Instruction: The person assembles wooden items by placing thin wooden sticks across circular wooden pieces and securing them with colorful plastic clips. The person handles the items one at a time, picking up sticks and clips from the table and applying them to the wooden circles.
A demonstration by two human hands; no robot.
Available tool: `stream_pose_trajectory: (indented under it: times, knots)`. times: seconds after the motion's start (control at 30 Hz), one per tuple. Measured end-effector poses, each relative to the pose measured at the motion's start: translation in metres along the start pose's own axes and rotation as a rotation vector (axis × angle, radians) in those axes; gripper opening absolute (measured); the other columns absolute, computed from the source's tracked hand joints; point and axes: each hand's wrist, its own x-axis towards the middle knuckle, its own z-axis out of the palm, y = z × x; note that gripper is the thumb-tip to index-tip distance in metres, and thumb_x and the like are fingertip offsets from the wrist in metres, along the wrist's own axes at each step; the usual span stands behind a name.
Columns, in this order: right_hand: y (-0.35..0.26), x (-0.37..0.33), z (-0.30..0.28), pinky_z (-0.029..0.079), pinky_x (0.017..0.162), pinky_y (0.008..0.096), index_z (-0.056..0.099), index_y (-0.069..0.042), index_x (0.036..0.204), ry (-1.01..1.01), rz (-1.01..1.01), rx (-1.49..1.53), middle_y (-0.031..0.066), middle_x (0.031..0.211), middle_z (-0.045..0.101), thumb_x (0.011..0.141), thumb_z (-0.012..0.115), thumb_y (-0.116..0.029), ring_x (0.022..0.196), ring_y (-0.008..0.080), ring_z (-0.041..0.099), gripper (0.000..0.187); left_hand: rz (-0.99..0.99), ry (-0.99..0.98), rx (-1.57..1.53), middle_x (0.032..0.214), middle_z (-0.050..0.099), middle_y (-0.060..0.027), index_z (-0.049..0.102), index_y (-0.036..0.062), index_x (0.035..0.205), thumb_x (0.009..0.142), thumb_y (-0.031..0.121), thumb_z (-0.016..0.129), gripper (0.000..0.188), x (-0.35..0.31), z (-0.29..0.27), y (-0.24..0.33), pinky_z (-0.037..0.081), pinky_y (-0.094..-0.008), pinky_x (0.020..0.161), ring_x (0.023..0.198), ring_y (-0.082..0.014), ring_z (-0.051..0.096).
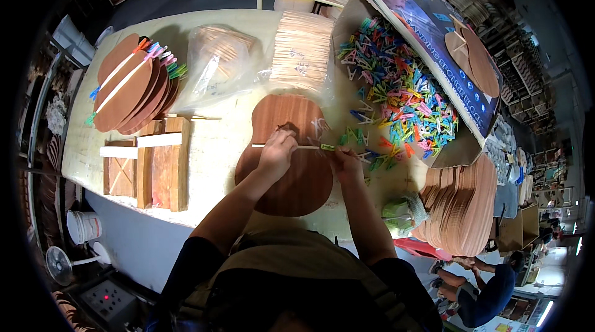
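A brown guitar-shaped wooden plate (279, 189) lies flat on the table in front of me. Across its waist runs a thin pale wooden strip (307, 147). My left hand (279, 151) has its fingers closed around the strip left of the middle, over the plate. At the plate's right edge my right hand (347, 161) pinches a green clothespin (327, 147), which sits at the strip's right end. The jaws of the clothespin are too small to make out. Pale marks show on the plate near its upper right edge.
Colourful clothespins (409, 106) fill an open cardboard box (427, 41) at right. Clipped plates (130, 93) and wooden frames (162, 171) are at left. A bundle of thin sticks (300, 50) lies beyond. Stacked plates (462, 208) and a green jar (400, 215) stand near right; a person (486, 295) sits beyond.
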Motion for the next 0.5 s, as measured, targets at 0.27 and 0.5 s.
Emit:
stream_pose_trajectory:
  times: [0.27, 0.5]
  knots:
    - [-0.022, 0.002, 0.009, 0.049, 0.066, 0.0304, 0.057, -0.002, 0.087, 0.162, -0.143, -0.76, 0.0076, 0.076, 0.061, 0.082, 0.063, -0.013, 0.073, 0.0213, 0.061, 0.014, -0.008, 0.042, -0.054, 0.095, 0.059, -0.0113, 0.056, 0.0035, 0.076, 0.071, 0.001, 0.065, 0.01, 0.001, 0.0, -0.001, 0.044, -0.0415, 0.087, 0.093, -0.0308, 0.057]
    - [-0.042, 0.048, 0.026, 0.046, 0.06, 0.0317, 0.063, -0.002, 0.083, 0.235, -0.752, -1.532, 0.0121, 0.076, 0.062, 0.077, 0.068, -0.018, 0.064, 0.0221, 0.059, 0.018, 0.007, 0.046, -0.097, 0.093, 0.059, -0.0114, 0.056, 0.0027, 0.074, 0.07, 0.0, 0.064, 0.01, 0.002, -0.003, -0.003, 0.046, -0.0385, 0.079, 0.088, -0.0301, 0.057]
